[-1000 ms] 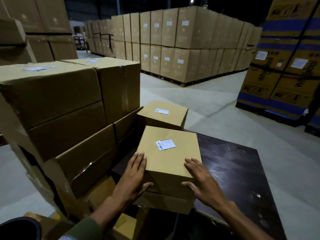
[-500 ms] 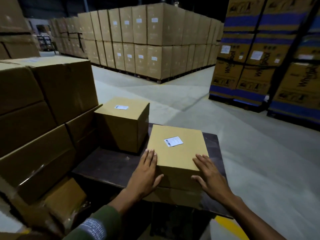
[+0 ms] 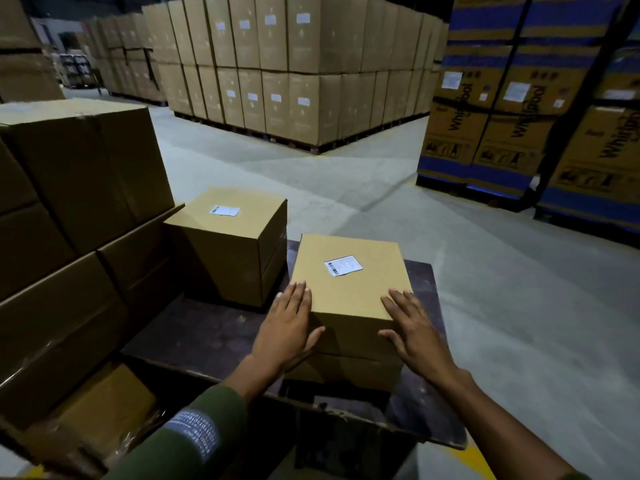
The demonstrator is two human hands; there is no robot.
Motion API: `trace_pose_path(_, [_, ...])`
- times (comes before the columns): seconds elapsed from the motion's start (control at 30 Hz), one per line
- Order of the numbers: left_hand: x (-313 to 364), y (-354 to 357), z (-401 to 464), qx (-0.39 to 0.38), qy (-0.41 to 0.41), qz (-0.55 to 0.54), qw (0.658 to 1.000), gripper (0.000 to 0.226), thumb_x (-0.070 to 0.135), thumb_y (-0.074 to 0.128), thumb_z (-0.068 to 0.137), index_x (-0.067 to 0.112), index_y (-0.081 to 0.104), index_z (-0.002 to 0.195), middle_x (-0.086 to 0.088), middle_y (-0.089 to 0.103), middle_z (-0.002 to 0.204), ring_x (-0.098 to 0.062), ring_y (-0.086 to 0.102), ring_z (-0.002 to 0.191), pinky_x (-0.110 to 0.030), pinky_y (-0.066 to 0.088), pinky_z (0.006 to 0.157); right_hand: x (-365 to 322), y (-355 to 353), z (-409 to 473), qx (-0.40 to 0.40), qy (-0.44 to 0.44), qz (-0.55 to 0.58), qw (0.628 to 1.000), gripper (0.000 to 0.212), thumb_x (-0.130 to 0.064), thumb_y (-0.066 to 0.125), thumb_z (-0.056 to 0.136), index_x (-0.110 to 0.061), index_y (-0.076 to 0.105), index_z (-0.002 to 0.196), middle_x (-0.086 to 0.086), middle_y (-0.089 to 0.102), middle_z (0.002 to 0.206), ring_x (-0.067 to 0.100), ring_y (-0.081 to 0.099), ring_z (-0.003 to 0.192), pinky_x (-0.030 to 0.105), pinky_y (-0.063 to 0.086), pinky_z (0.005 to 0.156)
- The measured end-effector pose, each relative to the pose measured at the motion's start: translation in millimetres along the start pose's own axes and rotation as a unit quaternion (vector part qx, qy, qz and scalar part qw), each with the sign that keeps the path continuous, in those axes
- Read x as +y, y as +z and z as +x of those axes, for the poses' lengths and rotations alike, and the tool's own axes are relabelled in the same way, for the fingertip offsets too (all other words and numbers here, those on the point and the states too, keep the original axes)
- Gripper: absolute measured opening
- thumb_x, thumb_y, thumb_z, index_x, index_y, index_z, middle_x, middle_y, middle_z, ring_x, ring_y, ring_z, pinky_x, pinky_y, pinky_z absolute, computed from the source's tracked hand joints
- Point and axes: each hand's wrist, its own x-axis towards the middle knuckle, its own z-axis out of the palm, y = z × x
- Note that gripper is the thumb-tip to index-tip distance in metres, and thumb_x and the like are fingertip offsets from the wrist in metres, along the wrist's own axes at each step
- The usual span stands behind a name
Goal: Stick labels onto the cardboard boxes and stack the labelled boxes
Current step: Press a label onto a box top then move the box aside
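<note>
A cardboard box with a white barcode label on its top sits on another box on a dark table. My left hand lies flat against its near left corner, fingers straight. My right hand presses its near right corner, fingers spread. A second labelled box stands on the table to the left and farther back, apart from the first.
Large brown cartons are stacked close on the left. Pallets of tall cartons fill the back, and blue-banded printed cartons stand at the right. Grey concrete floor lies between them.
My view has swung right, so the left cartons take up less of the frame. Both hands stay on the top labelled box, which sits nearer the table's right side.
</note>
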Motion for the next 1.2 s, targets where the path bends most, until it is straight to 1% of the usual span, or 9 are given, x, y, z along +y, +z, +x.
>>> trace_pose_path(0.3, [-39, 14, 63, -0.004, 0.041, -0.006, 0.999, 0.093, 0.068, 0.001, 0.085, 0.008, 0.007, 0.156, -0.011, 0.001, 0.164, -0.023, -0.007, 0.151, -0.037, -0.006, 0.121, 1, 13, 49, 0.003, 0.042, -0.028, 0.999, 0.064, -0.043, 0.059, 0.095, -0.025, 0.035, 0.151, -0.001, 0.027, 0.161, 0.024, 0.017, 0.150, 0.048, 0.034, 0.113])
trace_pose_path(0.43, [-53, 22, 83, 0.021, 0.046, -0.032, 0.998, 0.088, 0.066, 0.005, 0.093, 0.005, 0.023, 0.154, -0.013, 0.017, 0.162, -0.026, 0.008, 0.151, -0.040, 0.000, 0.121, -3, 22, 62, 0.009, 0.059, -0.050, 0.997, 0.065, -0.046, 0.059, 0.092, -0.024, 0.037, 0.150, 0.001, 0.031, 0.159, 0.027, 0.024, 0.148, 0.054, 0.036, 0.112])
trace_pose_path(0.5, [-55, 23, 92, 0.030, 0.043, -0.049, 0.997, 0.090, 0.065, -0.004, 0.094, 0.004, 0.028, 0.152, -0.014, 0.022, 0.161, -0.027, 0.013, 0.150, -0.043, 0.002, 0.121, -7, 21, 65, 0.004, 0.073, -0.071, 0.995, 0.068, -0.055, 0.049, 0.091, -0.027, 0.036, 0.151, -0.002, 0.029, 0.160, 0.024, 0.023, 0.148, 0.059, 0.034, 0.111])
trace_pose_path(0.63, [-55, 25, 104, 0.037, 0.021, -0.062, 0.997, 0.094, 0.061, -0.019, 0.091, 0.006, 0.025, 0.153, -0.013, 0.020, 0.161, -0.025, 0.010, 0.151, -0.045, 0.001, 0.122, -17, 13, 69, -0.032, 0.095, -0.096, 0.990, 0.079, -0.075, 0.023, 0.085, -0.034, 0.032, 0.151, -0.012, 0.020, 0.161, 0.016, 0.016, 0.150, 0.061, 0.014, 0.117])
trace_pose_path(0.73, [-58, 28, 106, 0.038, 0.012, -0.053, 0.998, 0.082, 0.054, -0.004, 0.100, 0.003, 0.041, 0.145, -0.016, 0.037, 0.154, -0.028, 0.028, 0.146, -0.049, 0.014, 0.120, -16, 2, 85, 0.007, 0.101, -0.049, 0.994, 0.069, -0.071, 0.024, 0.088, -0.032, 0.056, 0.134, -0.010, 0.047, 0.148, 0.015, 0.039, 0.137, 0.058, 0.022, 0.114])
trace_pose_path(0.8, [-59, 31, 106, 0.050, 0.015, -0.050, 0.997, 0.077, 0.050, 0.003, 0.102, 0.000, 0.047, 0.141, -0.019, 0.044, 0.149, -0.031, 0.035, 0.142, -0.049, 0.018, 0.116, -11, -3, 103, 0.050, 0.090, -0.027, 0.994, 0.057, -0.063, 0.032, 0.091, -0.025, 0.068, 0.116, -0.005, 0.066, 0.125, 0.019, 0.056, 0.118, 0.050, 0.037, 0.103])
trace_pose_path(0.87, [-57, 31, 106, 0.057, 0.016, -0.051, 0.997, 0.073, 0.047, 0.008, 0.103, -0.001, 0.049, 0.139, -0.021, 0.045, 0.148, -0.032, 0.037, 0.141, -0.048, 0.019, 0.115, -7, -6, 127, 0.063, 0.071, -0.016, 0.995, 0.044, -0.049, 0.044, 0.093, -0.017, 0.070, 0.108, 0.001, 0.071, 0.112, 0.024, 0.061, 0.105, 0.043, 0.044, 0.090])
trace_pose_path(1.0, [-56, 32, 105, 0.069, 0.011, -0.031, 0.997, 0.069, 0.046, 0.015, 0.103, -0.002, 0.045, 0.142, -0.022, 0.040, 0.150, -0.033, 0.031, 0.144, -0.049, 0.023, 0.117, -3, -2, 181, 0.005, 0.000, -0.017, 1.000, 0.034, -0.037, 0.045, 0.094, -0.016, 0.067, 0.109, 0.006, 0.067, 0.113, 0.028, 0.057, 0.104, 0.041, 0.046, 0.090])
trace_pose_path(1.2, [-55, 33, 107, 0.057, 0.000, -0.009, 0.998, 0.073, 0.048, 0.009, 0.104, -0.003, 0.044, 0.142, -0.023, 0.040, 0.150, -0.034, 0.030, 0.144, -0.048, 0.021, 0.114, 1, 6, 240, -0.117, -0.004, 0.011, 0.993, 0.053, -0.052, 0.039, 0.090, -0.023, 0.053, 0.133, 0.002, 0.050, 0.137, 0.024, 0.042, 0.126, 0.047, 0.040, 0.101])
